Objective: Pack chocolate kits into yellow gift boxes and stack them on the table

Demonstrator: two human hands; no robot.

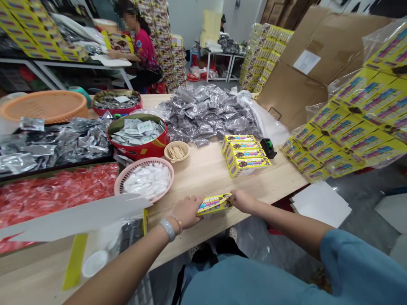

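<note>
A yellow printed carton (215, 204) lies at the table's front edge, between my two hands. My left hand (187, 211) wraps round its left end, fingers over the top. At the carton's right end my right hand (242, 201) is closed with its fingers curled on the end; a flap there looks raised. Just beyond stand several similar yellow cartons (246, 154) side by side, next to a black tape dispenser (269, 148). To the left of my hands sits a pink basket (117, 180) of white packets, with a small bowl (177, 151) of wooden sticks behind it.
Red tins (138, 143) of sachets, a black tray (110, 152) of silver packets and red packets (57, 188) fill the left. Dark pouches (210, 112) are heaped at the back. Bagged carton stacks (356, 123) and a large cardboard box (302, 63) stand right. A person (146, 48) sits behind.
</note>
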